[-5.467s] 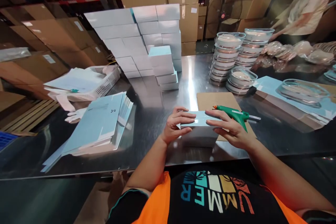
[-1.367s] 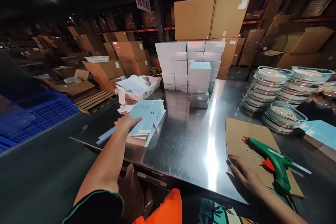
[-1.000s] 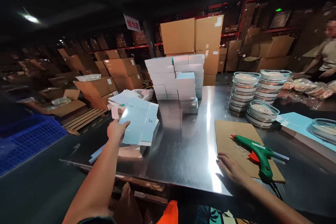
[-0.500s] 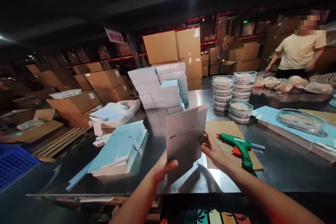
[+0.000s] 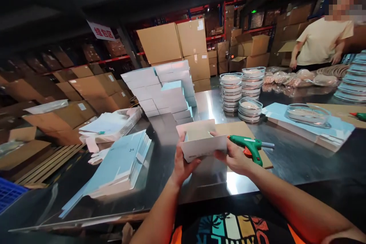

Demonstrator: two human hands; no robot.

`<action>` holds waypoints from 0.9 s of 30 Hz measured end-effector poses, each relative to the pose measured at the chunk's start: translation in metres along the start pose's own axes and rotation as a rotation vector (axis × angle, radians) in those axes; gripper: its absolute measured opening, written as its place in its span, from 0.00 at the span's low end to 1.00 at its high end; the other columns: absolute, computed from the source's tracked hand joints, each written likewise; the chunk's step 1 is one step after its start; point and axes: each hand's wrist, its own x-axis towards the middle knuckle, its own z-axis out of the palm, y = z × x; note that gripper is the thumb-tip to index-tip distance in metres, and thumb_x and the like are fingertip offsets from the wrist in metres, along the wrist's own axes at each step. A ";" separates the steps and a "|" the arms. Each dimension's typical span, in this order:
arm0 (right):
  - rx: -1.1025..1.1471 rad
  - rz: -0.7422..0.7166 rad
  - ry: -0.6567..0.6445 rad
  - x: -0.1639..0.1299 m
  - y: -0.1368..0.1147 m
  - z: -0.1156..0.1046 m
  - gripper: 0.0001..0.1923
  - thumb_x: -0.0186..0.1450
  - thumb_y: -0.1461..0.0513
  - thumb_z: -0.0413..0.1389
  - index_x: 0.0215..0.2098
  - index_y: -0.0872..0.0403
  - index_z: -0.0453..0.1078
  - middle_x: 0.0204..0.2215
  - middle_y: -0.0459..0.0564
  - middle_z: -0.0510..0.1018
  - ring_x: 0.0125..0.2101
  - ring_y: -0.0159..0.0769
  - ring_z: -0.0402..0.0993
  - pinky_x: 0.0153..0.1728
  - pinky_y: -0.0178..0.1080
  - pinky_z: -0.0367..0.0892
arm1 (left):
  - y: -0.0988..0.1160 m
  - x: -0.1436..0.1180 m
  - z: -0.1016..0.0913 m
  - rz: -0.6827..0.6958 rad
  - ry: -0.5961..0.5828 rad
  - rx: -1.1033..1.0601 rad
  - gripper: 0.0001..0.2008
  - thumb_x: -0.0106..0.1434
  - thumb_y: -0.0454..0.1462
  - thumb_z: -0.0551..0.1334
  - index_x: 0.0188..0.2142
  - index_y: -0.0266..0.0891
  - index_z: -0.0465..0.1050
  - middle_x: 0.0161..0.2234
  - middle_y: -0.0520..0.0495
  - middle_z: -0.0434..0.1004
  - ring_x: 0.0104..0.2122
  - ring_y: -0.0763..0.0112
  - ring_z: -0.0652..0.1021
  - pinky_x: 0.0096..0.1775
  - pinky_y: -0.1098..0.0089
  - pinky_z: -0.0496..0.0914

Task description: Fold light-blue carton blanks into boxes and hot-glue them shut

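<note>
Between my two hands is a white cardboard box [image 5: 204, 146], opened out into a sleeve above the metal table. My left hand [image 5: 183, 162] is closed on its left side, thumb towards me. The right end is gripped by my right hand [image 5: 233, 156], with fingers around its edge. Just right of that hand, a green glue gun [image 5: 247, 145] lies on a brown cardboard sheet [image 5: 238, 127]. Left of my hands rests a stack of flat light-blue boxes [image 5: 114, 166]. Beyond them stands a pile of made-up white boxes [image 5: 160, 87].
Stacks of clear round containers [image 5: 231, 91] stand behind the cardboard sheet. To the right, a clear oval container [image 5: 308, 114] sits on more flat boxes [image 5: 303, 133]. A white basket [image 5: 130, 120] and white glove [image 5: 98, 156] lie at left. A person [image 5: 323, 44] stands across the table.
The box has turned from an upright flat piece into an opened sleeve with its opening facing up. My right hand has moved onto its right end. The view has shifted right.
</note>
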 end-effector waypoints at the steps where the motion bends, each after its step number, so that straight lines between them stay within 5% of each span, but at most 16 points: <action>1: 0.030 0.000 -0.001 0.001 -0.002 0.003 0.35 0.65 0.38 0.63 0.61 0.50 0.77 0.55 0.56 0.81 0.54 0.53 0.78 0.55 0.51 0.76 | 0.005 0.003 -0.004 0.062 -0.031 0.037 0.35 0.56 0.56 0.76 0.56 0.41 0.75 0.51 0.37 0.79 0.53 0.49 0.80 0.54 0.53 0.77; 4: 0.123 0.065 0.099 0.005 -0.008 0.019 0.31 0.69 0.37 0.57 0.52 0.52 0.79 0.50 0.56 0.83 0.52 0.54 0.79 0.51 0.50 0.77 | 0.018 0.002 -0.008 0.201 -0.060 0.111 0.24 0.59 0.53 0.75 0.47 0.40 0.78 0.44 0.41 0.80 0.44 0.55 0.82 0.46 0.59 0.78; 8: 0.063 0.076 0.301 0.010 -0.008 0.037 0.28 0.68 0.46 0.62 0.62 0.49 0.69 0.59 0.56 0.78 0.58 0.51 0.74 0.60 0.53 0.71 | 0.020 -0.018 -0.001 0.221 0.130 0.078 0.37 0.64 0.57 0.70 0.65 0.44 0.66 0.56 0.36 0.77 0.50 0.54 0.82 0.47 0.60 0.78; 10: 0.041 0.029 0.300 0.012 -0.004 0.035 0.32 0.68 0.49 0.62 0.67 0.46 0.63 0.65 0.57 0.72 0.64 0.50 0.69 0.65 0.54 0.66 | 0.017 -0.026 0.000 0.260 0.109 0.121 0.35 0.65 0.56 0.70 0.65 0.46 0.67 0.57 0.38 0.76 0.53 0.54 0.81 0.49 0.59 0.78; 12: 0.021 0.016 0.215 0.014 0.004 0.020 0.32 0.73 0.48 0.56 0.72 0.45 0.59 0.68 0.57 0.70 0.65 0.49 0.69 0.64 0.54 0.66 | 0.016 -0.029 -0.003 0.293 0.054 0.184 0.28 0.66 0.54 0.71 0.60 0.46 0.73 0.51 0.42 0.79 0.50 0.56 0.81 0.50 0.59 0.77; 15: -0.281 0.048 0.184 0.012 0.029 -0.026 0.30 0.77 0.45 0.47 0.71 0.49 0.62 0.65 0.62 0.73 0.61 0.51 0.73 0.61 0.55 0.69 | 0.019 -0.023 -0.013 0.239 0.150 0.226 0.25 0.64 0.52 0.73 0.55 0.44 0.75 0.47 0.44 0.79 0.48 0.58 0.81 0.53 0.59 0.75; 18: -0.873 0.305 0.298 -0.004 0.062 -0.076 0.27 0.72 0.47 0.57 0.59 0.58 0.74 0.56 0.72 0.77 0.58 0.63 0.75 0.56 0.57 0.70 | 0.025 -0.015 -0.023 0.061 0.244 0.155 0.27 0.63 0.53 0.73 0.55 0.43 0.75 0.47 0.44 0.78 0.45 0.60 0.81 0.48 0.63 0.75; 20: -1.013 0.491 0.266 -0.019 0.084 -0.100 0.25 0.64 0.51 0.67 0.51 0.61 0.78 0.48 0.75 0.80 0.50 0.65 0.80 0.48 0.54 0.73 | 0.029 -0.010 -0.026 -0.026 0.264 0.101 0.29 0.61 0.56 0.73 0.53 0.42 0.76 0.46 0.44 0.79 0.41 0.62 0.80 0.43 0.65 0.75; 25: -0.917 0.631 0.211 -0.046 0.114 -0.128 0.40 0.51 0.54 0.74 0.58 0.63 0.73 0.30 0.64 0.83 0.30 0.60 0.83 0.31 0.51 0.74 | 0.035 -0.003 -0.018 -0.124 0.298 0.014 0.33 0.58 0.63 0.71 0.49 0.40 0.77 0.42 0.44 0.80 0.40 0.60 0.80 0.42 0.65 0.75; 27: -0.714 0.616 0.248 -0.051 0.118 -0.134 0.40 0.52 0.51 0.73 0.58 0.59 0.72 0.27 0.59 0.83 0.26 0.56 0.82 0.27 0.50 0.74 | 0.037 0.000 -0.012 -0.188 0.288 -0.064 0.33 0.58 0.62 0.72 0.50 0.40 0.76 0.41 0.44 0.80 0.39 0.61 0.80 0.41 0.65 0.75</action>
